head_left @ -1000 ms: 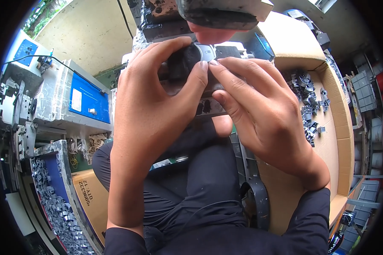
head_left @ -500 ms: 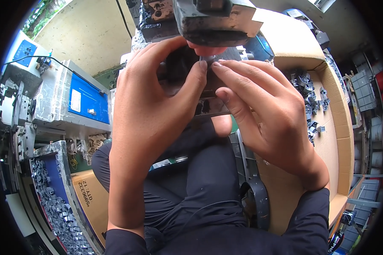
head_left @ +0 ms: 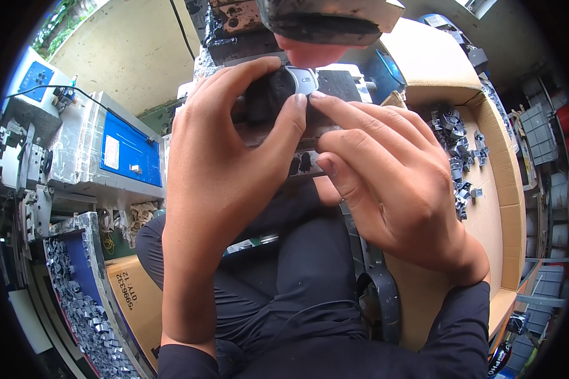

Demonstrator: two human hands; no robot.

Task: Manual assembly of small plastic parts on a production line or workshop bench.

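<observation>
A small silver-grey curved piece with a little dark mark sits on a black holder at the machine. My left hand curls round the holder; its thumb tip presses the piece's near edge, and its index tip reaches the far side. My right hand touches the near right edge with its index fingertip. Its other fingers are loosely bent and its thumb stands apart, gripping nothing visible. Just above the piece hangs a pink soft pad under a dark machine head.
At the right stands an open cardboard box with several dark shiny parts inside. On the left are a grey machine cabinet with a blue panel, a bin heaped with metallic parts and a closed carton. Crates line the far right.
The pink pad and machine head have risen off the piece, which now shows its dark mark. My right thumb and middle finger have bent inward a little. My left hand has hardly moved.
</observation>
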